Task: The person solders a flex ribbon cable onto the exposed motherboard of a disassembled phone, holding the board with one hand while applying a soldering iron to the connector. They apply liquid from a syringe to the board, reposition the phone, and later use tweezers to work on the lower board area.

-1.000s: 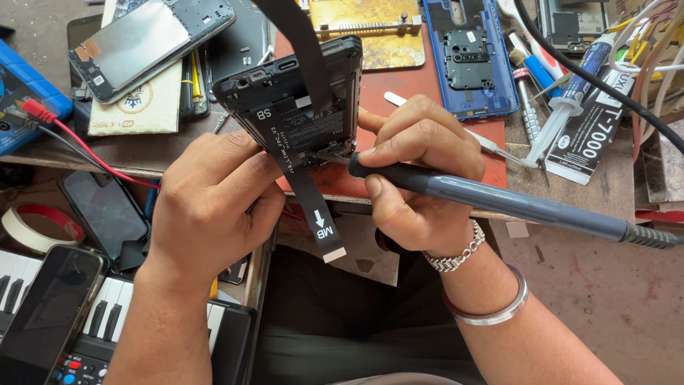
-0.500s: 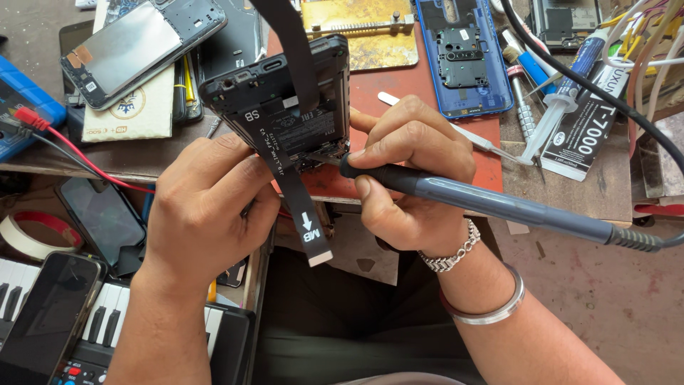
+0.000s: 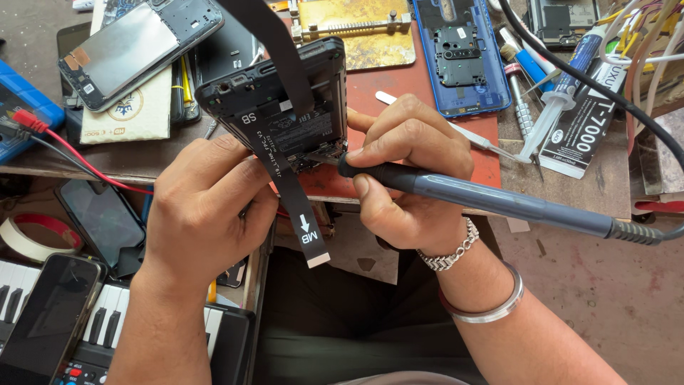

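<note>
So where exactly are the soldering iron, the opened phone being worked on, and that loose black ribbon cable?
soldering iron (image 3: pixel 499 203): head view, on the blue-grey handle.
opened phone (image 3: pixel 317 117): head view, on its exposed dark inside.
black ribbon cable (image 3: pixel 303 224): head view, on the hanging strip, near its free end.

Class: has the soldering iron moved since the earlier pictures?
No. Against the blue phone frame, the soldering iron keeps its tip at the lower edge of the opened phone.

Bright, even daylight, soft shadows, sharp focus throughout.
</note>
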The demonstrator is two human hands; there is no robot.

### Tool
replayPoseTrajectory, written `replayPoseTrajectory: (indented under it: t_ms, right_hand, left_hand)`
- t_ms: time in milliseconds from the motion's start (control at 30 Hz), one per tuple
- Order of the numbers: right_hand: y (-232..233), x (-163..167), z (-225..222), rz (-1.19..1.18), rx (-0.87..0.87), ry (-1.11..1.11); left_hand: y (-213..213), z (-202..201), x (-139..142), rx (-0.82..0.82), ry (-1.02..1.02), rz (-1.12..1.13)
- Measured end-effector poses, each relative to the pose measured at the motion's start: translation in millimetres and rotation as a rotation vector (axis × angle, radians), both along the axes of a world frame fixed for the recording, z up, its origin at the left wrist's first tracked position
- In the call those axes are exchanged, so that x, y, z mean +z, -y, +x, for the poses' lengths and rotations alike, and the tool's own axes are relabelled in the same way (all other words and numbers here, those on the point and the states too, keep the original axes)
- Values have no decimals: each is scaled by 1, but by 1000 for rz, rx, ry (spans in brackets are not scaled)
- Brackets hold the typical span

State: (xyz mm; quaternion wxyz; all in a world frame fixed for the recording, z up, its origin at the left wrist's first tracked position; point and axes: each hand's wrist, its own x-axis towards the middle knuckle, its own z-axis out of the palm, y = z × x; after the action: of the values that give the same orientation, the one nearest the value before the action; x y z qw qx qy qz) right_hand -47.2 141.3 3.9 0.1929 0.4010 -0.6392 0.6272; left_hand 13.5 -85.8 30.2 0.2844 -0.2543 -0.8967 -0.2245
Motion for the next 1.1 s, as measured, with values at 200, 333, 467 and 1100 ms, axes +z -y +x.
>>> replayPoseTrajectory:
  t_ms: [200, 333, 467, 1100]
  right_hand:
    - [0, 1, 0, -8, 9, 10]
    - [0, 1, 0, -10, 1, 32]
    - [0, 4, 0, -19, 18, 30]
    - [-6, -3, 5, -517, -45, 96]
  left_hand:
    - [0, 0, 0, 6, 2, -7]
    - [0, 0, -1, 11, 6, -1]
    - [-1, 0, -3, 28, 6, 4]
    - [0, -1, 0, 8, 9, 69]
